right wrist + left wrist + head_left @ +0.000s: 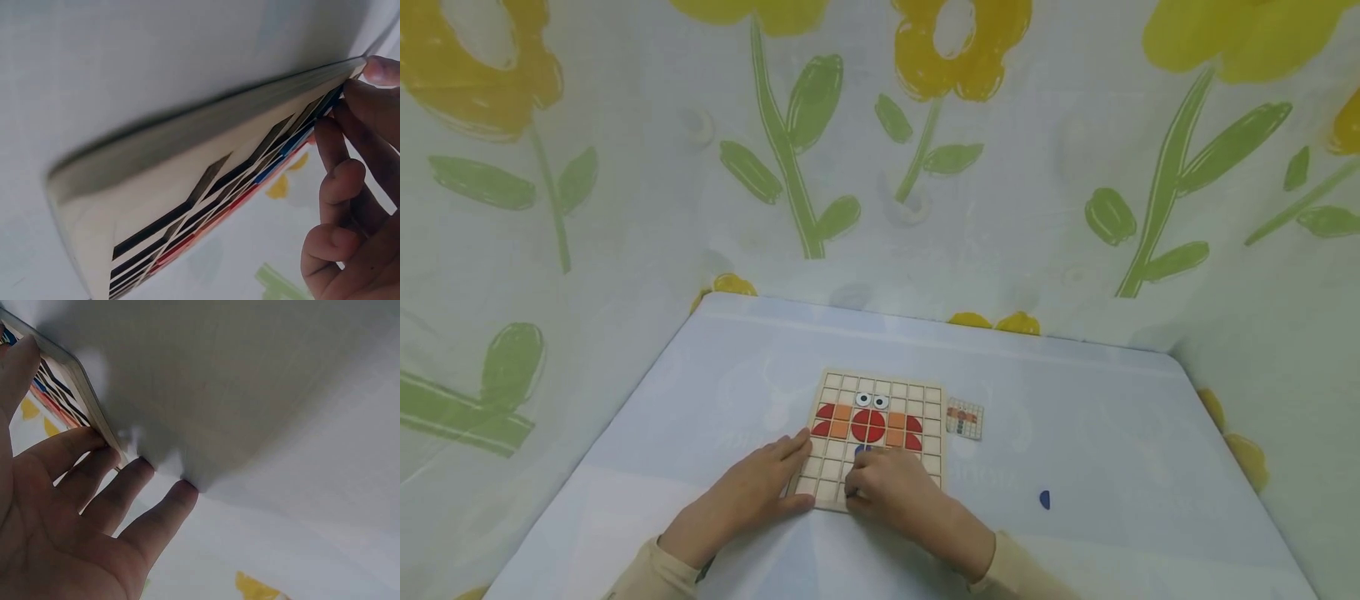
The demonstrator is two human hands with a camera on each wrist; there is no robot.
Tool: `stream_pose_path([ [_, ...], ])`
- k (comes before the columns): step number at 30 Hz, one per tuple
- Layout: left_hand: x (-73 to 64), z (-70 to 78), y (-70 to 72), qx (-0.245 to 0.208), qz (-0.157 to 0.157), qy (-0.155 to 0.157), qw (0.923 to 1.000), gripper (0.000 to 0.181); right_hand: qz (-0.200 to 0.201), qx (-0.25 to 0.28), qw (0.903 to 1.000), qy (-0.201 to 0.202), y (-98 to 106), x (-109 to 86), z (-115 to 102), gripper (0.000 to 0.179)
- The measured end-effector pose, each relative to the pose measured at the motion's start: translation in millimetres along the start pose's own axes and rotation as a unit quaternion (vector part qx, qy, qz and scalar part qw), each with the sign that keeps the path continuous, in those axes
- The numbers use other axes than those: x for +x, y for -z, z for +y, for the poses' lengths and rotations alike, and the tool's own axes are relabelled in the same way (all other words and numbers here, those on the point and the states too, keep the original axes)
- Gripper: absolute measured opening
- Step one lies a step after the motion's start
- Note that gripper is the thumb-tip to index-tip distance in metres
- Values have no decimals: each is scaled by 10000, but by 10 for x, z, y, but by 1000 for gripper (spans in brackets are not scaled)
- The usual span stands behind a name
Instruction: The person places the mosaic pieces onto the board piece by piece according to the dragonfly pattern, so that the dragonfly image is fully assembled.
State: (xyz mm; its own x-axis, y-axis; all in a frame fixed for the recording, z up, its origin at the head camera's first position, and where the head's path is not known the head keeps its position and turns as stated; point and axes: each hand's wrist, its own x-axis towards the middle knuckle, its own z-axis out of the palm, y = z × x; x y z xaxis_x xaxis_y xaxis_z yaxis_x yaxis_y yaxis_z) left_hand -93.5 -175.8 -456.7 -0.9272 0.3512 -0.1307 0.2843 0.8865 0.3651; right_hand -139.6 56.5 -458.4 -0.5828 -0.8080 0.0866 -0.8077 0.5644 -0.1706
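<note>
A wooden grid board lies on the table, with a crab-like figure of red, orange and blue pieces and two round eye pieces set in its squares. My left hand rests at the board's left edge, its fingers nearly straight and spread in the left wrist view. Over the lower middle of the board is my right hand, with curled fingers. In the right wrist view its thumb and fingertips pinch a dark blue piece at the grid, partly hidden. Another blue piece shows just above that hand.
A small pattern card with a similar figure lies against the board's right side. Farther right on the white table is a loose dark blue half-circle piece. A flower-printed cloth hangs behind and around the table.
</note>
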Motion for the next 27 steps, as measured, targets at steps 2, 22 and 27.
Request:
stream_pose_path([
  [2,-3,0,-1,3,7,-14,10000,80,-34,-2,10000,-9,8,0,-8,9],
  [22,1,10,1,143,-8,47,9999,80,-133,32,9999,-36,32,-47,-20,11],
  [27,12,-1,-6,140,37,4,9999,80,-63,9,10000,9,69,-107,-12,13],
])
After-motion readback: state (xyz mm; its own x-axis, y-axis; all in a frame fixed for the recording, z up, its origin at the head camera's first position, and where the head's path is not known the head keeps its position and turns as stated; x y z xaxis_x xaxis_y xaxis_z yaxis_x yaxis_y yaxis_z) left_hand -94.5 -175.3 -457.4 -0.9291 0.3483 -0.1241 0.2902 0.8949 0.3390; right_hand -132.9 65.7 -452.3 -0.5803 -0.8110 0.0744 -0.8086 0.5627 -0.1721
